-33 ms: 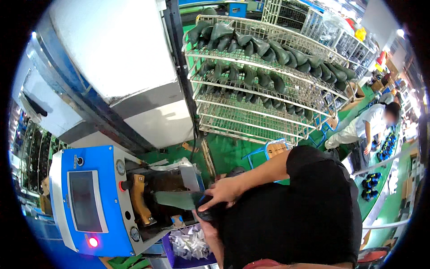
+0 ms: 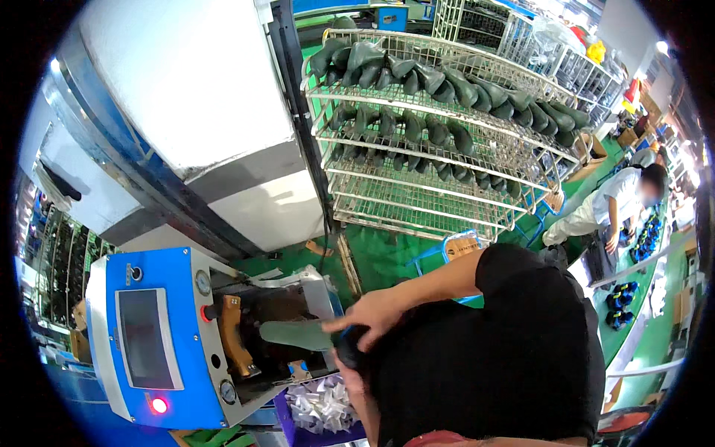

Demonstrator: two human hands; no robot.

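Observation:
A green shoe last (image 2: 294, 334) lies level at the machine's open bay, its tip toward the machine. At its near end is a dark shoe upper with a blue edge (image 2: 347, 344), close against my body. My right hand (image 2: 376, 316) comes over the top, its index finger stretched onto the last and its thumb and other fingers bent round the upper. My left hand (image 2: 351, 376) is below, against the underside of the upper; its fingers are mostly hidden. How far the upper covers the last is hidden by my hands.
The blue machine (image 2: 179, 298) has a screen, gauges, a lit red button and a curved brown pad (image 2: 237, 339). A purple bin (image 2: 284, 421) holds clear plastic pieces. A wire rack (image 2: 417, 175) carries rows of dark lasts. A blue-framed stool (image 2: 462, 244) and a co-worker (image 2: 622, 205) are to the right.
My right index finger has straightened out from the upper onto the green last. The view has shifted slightly.

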